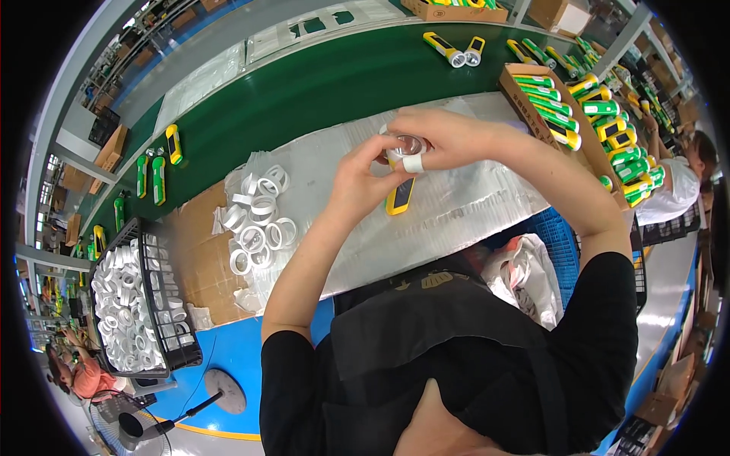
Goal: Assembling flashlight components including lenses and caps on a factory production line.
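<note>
1. Yellow flashlight (400, 197) with dark panel and clear round head; over silvery-grey flat sheet (346, 258);
2. left hand (363, 173) and right hand (450, 138); both grasping flashlight's head, fingers curled round;
3. loose white rings (263, 214); left, on same sheet;
4. black plastic crate (156, 292) full of white rings; farther left.

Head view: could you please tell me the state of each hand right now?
Left hand: closed, holding a yellow-and-black flashlight near its round, clear-fronted head.
Right hand: closed, holding the same flashlight near its head from the other side.
</note>
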A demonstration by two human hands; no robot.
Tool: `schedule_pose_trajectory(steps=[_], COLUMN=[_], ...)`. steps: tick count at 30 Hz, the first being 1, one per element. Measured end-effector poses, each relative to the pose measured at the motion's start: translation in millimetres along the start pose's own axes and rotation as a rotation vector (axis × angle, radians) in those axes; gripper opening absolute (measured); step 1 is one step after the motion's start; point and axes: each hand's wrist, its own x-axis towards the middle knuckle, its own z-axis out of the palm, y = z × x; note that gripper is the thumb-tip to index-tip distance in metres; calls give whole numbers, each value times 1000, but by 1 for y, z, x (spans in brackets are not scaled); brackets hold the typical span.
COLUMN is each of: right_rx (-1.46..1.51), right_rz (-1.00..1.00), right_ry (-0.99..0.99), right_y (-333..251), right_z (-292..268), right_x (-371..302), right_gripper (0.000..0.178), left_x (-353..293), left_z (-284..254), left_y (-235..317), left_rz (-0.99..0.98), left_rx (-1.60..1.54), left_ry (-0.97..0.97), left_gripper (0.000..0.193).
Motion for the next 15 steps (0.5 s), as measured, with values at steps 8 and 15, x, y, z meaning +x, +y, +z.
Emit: schedule_pose_trajectory(steps=[8,15], right_rx=[649,422], right_rz=[97,266], right_ry=[99,430], right_y=[-2,54], right_z=[0,61], right_x=[-21,43], right_gripper=[33,40], left_x=[-27,23], left_z=[-23,-41], left_y=[16,-20], left_rz=[-613,-611], left_rx=[-1050,36], left_ry=[-545,-306], left_gripper=[82,54])
